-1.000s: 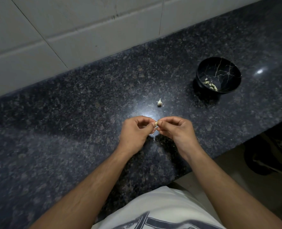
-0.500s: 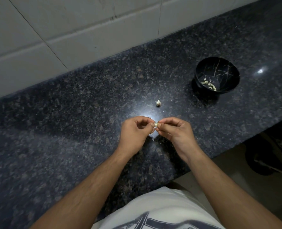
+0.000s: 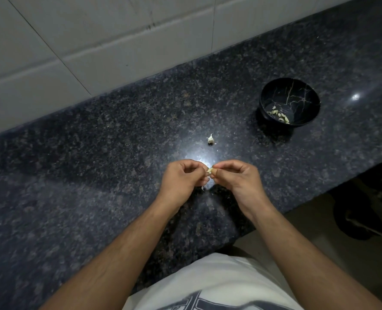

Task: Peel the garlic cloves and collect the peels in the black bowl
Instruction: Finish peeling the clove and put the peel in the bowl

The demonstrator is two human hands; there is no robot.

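A small pale garlic clove [image 3: 209, 170] is pinched between the fingertips of my left hand [image 3: 183, 180] and my right hand [image 3: 237, 179], just above the dark granite counter [image 3: 96, 175]. Most of the clove is hidden by my fingers. A thin white shred of peel [image 3: 203, 188] hangs below my left fingers. Another unpeeled clove [image 3: 211, 139] lies on the counter a little beyond my hands. The black bowl [image 3: 272, 92] with gold vein lines stands at the far right, with several pale garlic bits [image 3: 279, 115] inside it.
A white tiled wall [image 3: 96, 41] runs along the back of the counter. The counter's front edge cuts diagonally at the right, with floor and a dark object [image 3: 364, 211] below it. A bright light reflection [image 3: 199, 157] sits on the granite near my hands.
Both hands stay together on the clove with only small finger movements. The bowl and the loose clove have not moved.
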